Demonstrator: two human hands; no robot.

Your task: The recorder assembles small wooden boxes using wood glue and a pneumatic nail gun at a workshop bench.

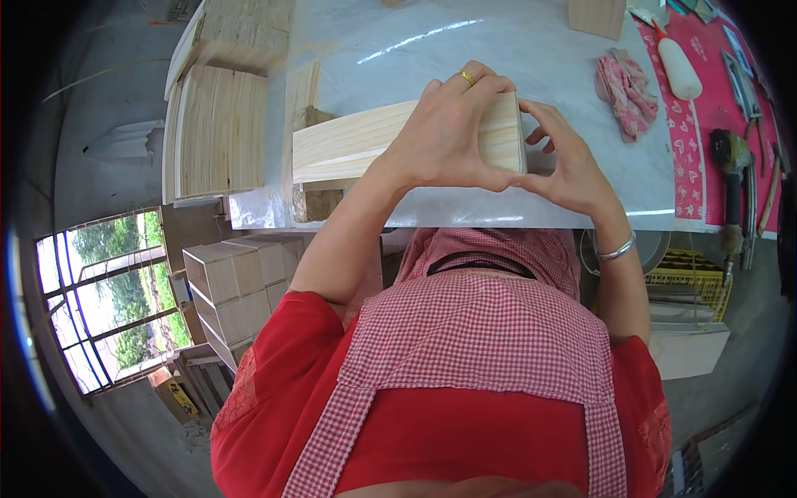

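Observation:
A long pale wooden board [353,141] lies crosswise on the worktable; the frame does not show whether it is one side of a box. Its left end rests over a rough wooden block [320,203]. My left hand [448,129] spans the board near its right end, thumb on the near edge and fingers over the far edge. At that right end, my right hand [569,158] curls its thumb and fingers around the corners of the narrow end. Both thumbs nearly meet at the near corner. The board's underside is hidden.
Stacked thin wooden panels [220,129] stand at the left. On the right are a pink crumpled cloth [627,95], a white glue bottle [679,66] and a black-handled tool [730,158] on a red covering. Wooden boxes [241,274] are piled below left; a yellow crate [689,278] sits below right.

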